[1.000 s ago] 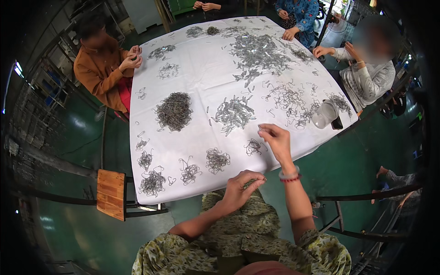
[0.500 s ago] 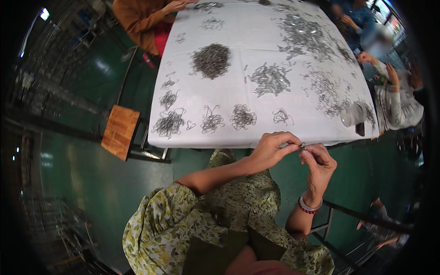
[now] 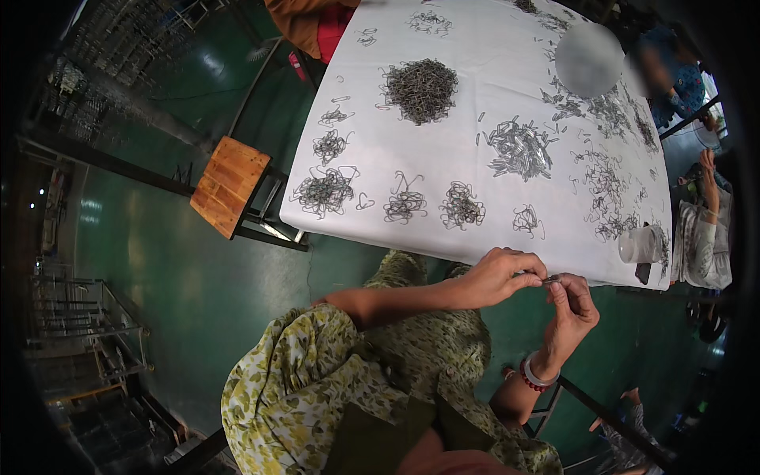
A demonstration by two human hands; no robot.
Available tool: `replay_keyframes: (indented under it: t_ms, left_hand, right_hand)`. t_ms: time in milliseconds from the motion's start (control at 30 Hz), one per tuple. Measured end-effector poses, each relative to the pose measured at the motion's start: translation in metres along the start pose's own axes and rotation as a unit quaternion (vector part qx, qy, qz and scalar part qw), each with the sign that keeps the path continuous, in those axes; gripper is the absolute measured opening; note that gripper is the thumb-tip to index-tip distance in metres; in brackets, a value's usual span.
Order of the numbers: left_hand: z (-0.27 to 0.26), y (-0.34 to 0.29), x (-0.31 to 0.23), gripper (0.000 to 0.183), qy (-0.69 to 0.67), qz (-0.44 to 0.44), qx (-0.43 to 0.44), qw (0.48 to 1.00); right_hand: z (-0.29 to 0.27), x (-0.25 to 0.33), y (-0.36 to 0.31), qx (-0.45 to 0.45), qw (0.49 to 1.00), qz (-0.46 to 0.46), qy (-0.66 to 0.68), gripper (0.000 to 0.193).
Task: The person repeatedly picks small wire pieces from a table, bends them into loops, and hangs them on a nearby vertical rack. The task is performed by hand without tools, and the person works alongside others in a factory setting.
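Note:
My left hand (image 3: 505, 277) and my right hand (image 3: 573, 311) meet just off the table's near edge, fingertips pinched together. Between them is a small dark metal piece (image 3: 552, 279), held by both; its exact shape is too small to make out. Closest on the white-covered table (image 3: 380, 150) lies a small heap of bent wire hooks (image 3: 526, 220). Left of it are two larger heaps of such hooks, one here (image 3: 462, 206). Farther back sit a loose heap of short, shiny metal pieces (image 3: 518, 149) and a dense dark heap of metal parts (image 3: 421, 91).
A clear plastic cup (image 3: 638, 245) lies at the table's right corner, beside a dark flat object (image 3: 643, 274). Scattered hooks (image 3: 606, 190) spread along the right side. A wooden stool (image 3: 230, 184) stands left of the table. Other people sit at the far left and right sides.
The view has shifted, so the table sits farther right and tilted. My hands keep pinching the small metal piece together, with only slight finger movement.

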State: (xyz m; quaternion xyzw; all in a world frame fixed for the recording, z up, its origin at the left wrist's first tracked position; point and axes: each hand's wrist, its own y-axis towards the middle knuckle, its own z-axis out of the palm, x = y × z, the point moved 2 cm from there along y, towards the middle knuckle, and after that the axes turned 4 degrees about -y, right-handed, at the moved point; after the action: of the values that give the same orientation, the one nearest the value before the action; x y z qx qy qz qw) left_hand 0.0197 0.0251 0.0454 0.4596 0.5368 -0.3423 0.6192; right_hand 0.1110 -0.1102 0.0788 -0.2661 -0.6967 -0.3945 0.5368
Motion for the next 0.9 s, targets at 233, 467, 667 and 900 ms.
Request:
replay_keyframes:
  t_ms: [233, 467, 667, 900]
  left_hand:
    - [-0.026, -0.006, 0.009, 0.022, -0.005, 0.058, -0.005, 0.998]
    - [-0.231, 0.039, 0.046, 0.012, 0.352, 0.016, -0.284, 0.892]
    - [-0.364, 0.048, 0.126, 0.012, 0.602, -0.140, -0.182, 0.765]
    - [-0.337, 0.035, 0.105, 0.006, 0.595, -0.072, -0.174, 0.781]
  right_hand:
    - [0.007, -0.007, 0.002, 0.012, 0.999, 0.037, 0.008, 0.013]
    - [0.010, 0.000, 0.000, -0.008, 0.998, 0.066, 0.008, 0.017]
    - [0.007, 0.010, 0.006, 0.009, 0.992, 0.127, -0.020, 0.016]
    - [-0.001, 0.006, 0.009, 0.055, 0.988, 0.122, 0.083, 0.021]
